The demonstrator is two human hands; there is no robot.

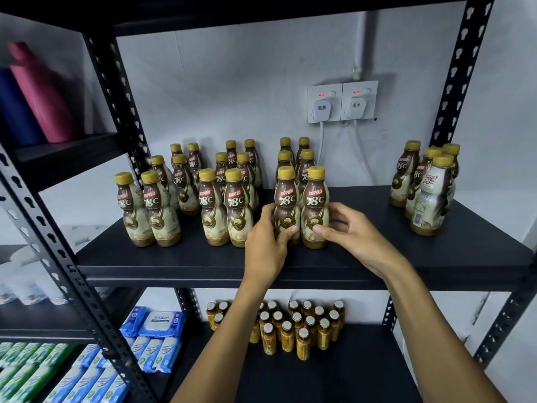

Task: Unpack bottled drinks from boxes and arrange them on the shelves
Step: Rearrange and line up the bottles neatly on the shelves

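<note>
Seemingly well along. On the shelf (pixel 363 257), from the left: left rows (pixel 145 210) lined up two abreast, near to far, then middle rows (pixel 223 207) likewise. Next, closing off a third double row: left grip (pixel 267 245) wrapped round the front left bottle (pixel 286 205), right grip (pixel 348 231) pinching the front right bottle (pixel 315 205), both bottles upright on the shelf, side by side at its near part. Far right: loose cluster (pixel 427 187), unsorted, probably left to line up. No boxes in view; amount left to unpack impossible to tell.
</note>
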